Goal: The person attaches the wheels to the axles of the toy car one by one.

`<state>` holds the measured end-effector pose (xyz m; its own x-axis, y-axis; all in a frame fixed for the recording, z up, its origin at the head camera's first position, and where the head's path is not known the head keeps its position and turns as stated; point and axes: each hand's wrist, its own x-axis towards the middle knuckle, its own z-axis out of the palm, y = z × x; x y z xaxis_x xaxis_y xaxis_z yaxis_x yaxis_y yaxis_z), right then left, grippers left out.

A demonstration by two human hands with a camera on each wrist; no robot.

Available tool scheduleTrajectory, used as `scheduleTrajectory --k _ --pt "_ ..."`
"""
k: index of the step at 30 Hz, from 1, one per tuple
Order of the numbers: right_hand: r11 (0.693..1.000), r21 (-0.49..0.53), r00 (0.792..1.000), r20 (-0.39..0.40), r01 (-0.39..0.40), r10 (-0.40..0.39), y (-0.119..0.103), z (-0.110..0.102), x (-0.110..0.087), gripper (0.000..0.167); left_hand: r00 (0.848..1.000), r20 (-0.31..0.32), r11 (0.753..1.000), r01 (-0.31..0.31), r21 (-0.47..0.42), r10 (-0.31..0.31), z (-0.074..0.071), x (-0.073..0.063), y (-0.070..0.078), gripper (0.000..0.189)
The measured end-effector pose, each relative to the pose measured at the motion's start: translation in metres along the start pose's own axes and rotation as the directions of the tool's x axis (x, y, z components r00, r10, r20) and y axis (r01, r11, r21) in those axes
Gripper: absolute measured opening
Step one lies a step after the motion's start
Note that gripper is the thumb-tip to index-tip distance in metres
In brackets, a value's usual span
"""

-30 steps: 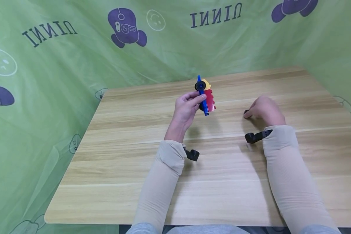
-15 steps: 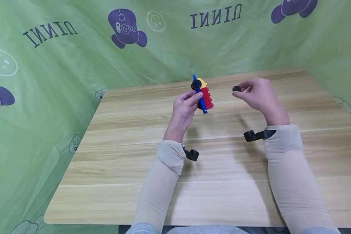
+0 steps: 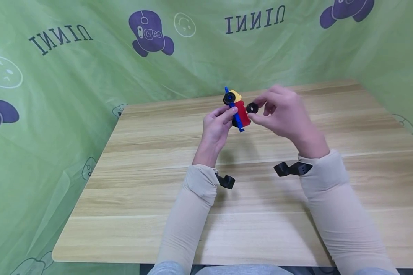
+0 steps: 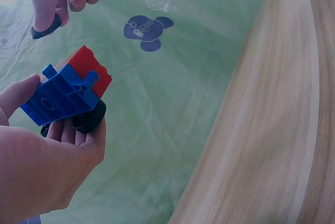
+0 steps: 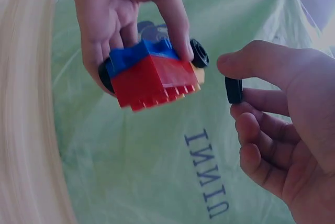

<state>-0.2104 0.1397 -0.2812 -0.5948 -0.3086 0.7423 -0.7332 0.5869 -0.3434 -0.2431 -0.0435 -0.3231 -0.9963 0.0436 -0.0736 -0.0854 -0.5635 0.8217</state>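
Observation:
My left hand (image 3: 215,130) grips a toy car (image 3: 241,114) made of red, blue and yellow bricks, tilted and held above the table. In the left wrist view the car's blue underside (image 4: 60,96) faces the camera, with a bare axle stub on its upper side and a black wheel (image 4: 90,116) on the lower side. My right hand (image 3: 285,110) pinches a loose black wheel (image 3: 252,108) between thumb and fingers, just right of the car. The right wrist view shows a gap between this wheel (image 5: 233,90) and the car's red block (image 5: 154,81).
A wooden table (image 3: 141,198) lies beneath both hands. Behind it hangs a green curtain (image 3: 72,68) with purple figures and lettering. Black camera mounts stick out from both sleeves (image 3: 327,175).
My right hand has lifted the black wheel off the table and carried it left, up close to the car. The left hand has shifted only slightly.

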Motion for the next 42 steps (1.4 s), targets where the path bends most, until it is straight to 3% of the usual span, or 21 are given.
scheduleTrajectory --k 8,22,28,35,42 --pt "0.998 -0.015 0.997 0.053 0.065 -0.064 -0.012 0.015 0.0 0.026 1.0 0.006 1.0 -0.005 -0.008 0.005 0.0 -0.002 0.002 0.009" --pt "0.991 -0.121 0.998 0.041 0.053 -0.049 -0.018 0.028 -0.004 0.025 1.0 0.002 1.0 0.004 -0.018 -0.004 0.002 -0.002 0.004 0.01" --pt "0.99 -0.139 0.999 0.024 0.039 -0.036 -0.018 0.036 -0.004 0.029 0.998 -0.058 1.0 0.005 -0.011 -0.006 0.004 -0.003 0.004 0.011" --pt "0.997 -0.072 0.999 0.043 0.011 -0.008 -0.018 0.043 -0.004 0.026 0.99 -0.138 1.0 -0.002 -0.03 -0.002 0.005 -0.002 0.003 0.016" --pt "0.999 -0.035 0.997 0.078 -0.012 0.015 -0.02 0.044 -0.003 0.026 0.987 -0.14 0.997 0.067 -0.048 -0.073 0.004 0.001 0.002 0.017"
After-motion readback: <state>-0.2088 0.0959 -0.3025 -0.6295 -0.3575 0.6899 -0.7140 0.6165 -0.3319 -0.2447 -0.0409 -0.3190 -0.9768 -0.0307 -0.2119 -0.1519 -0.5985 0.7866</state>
